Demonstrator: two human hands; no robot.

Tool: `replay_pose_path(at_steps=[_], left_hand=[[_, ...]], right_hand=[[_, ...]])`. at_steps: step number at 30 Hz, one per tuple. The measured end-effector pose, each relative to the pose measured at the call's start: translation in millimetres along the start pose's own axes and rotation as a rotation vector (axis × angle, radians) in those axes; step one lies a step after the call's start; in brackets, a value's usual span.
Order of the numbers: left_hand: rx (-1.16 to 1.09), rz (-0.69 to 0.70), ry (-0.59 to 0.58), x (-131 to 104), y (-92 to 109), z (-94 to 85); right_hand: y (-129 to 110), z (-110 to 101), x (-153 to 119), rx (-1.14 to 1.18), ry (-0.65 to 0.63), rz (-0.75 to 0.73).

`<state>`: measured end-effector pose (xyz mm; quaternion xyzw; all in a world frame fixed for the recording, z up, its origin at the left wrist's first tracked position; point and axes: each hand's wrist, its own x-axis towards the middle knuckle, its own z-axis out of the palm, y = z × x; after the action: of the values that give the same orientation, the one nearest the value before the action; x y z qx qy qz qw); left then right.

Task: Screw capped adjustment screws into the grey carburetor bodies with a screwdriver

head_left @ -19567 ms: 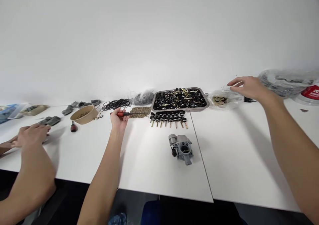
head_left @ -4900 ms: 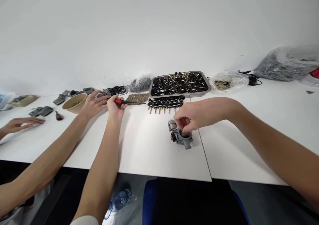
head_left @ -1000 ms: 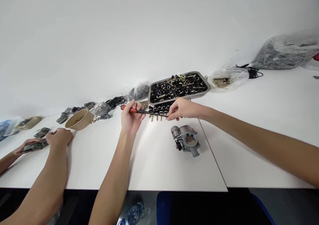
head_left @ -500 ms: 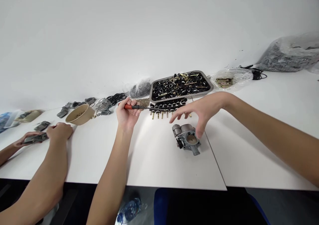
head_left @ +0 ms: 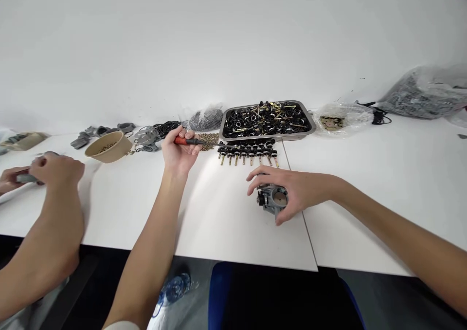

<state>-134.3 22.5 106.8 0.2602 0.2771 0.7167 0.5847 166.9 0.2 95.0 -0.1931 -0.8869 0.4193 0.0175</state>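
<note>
My left hand [head_left: 180, 150] holds a screwdriver [head_left: 186, 140] with a red and black handle. Its thin shaft points right, across the rows of small black parts with brass-coloured stems [head_left: 251, 155]. My right hand [head_left: 288, 189] reaches round a grey metal carburetor [head_left: 269, 199] on the white table. The fingers lie over its far side and the thumb is at its near side. A round brass-coloured plate shows in its bore, and the hand hides part of the top and right side.
A metal tray [head_left: 268, 137] heaped with black and brass parts stands behind the rows. Leftward are a tan bowl [head_left: 109, 147] and grey castings [head_left: 147, 137]. Plastic bags [head_left: 343, 118] lie right. A co-worker's hands [head_left: 54, 167] hold a grey part at far left.
My right hand has come down from above the carburetor and closed round it. My left hand still holds the screwdriver. The view has shifted a little.
</note>
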Motion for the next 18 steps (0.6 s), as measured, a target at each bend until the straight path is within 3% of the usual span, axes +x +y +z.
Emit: replay_pose_path(at_steps=[6, 9, 12, 15, 18], left_hand=[[0.091, 0.105, -0.118, -14.8, 9.8, 19.4], [0.229, 0.126, -0.254, -25.3, 19.6, 50.9], [0.418, 0.152, -0.344, -37.6, 27.0, 98.3], [0.465, 0.227, -0.276, -47.4, 27.8, 136.8], [0.298, 0.127, -0.082, -48.1, 28.9, 136.9]], right_hand=[[8.9, 12.8, -6.2, 0.037, 0.134, -0.054], [10.9, 15.6, -7.5, 0.041, 0.160, -0.060], [11.1, 17.1, -8.6, 0.011, 0.211, -0.064], [10.0, 17.9, -9.4, -0.034, 0.231, -0.084], [8.6, 19.5, -9.4, -0.090, 0.254, -0.099]])
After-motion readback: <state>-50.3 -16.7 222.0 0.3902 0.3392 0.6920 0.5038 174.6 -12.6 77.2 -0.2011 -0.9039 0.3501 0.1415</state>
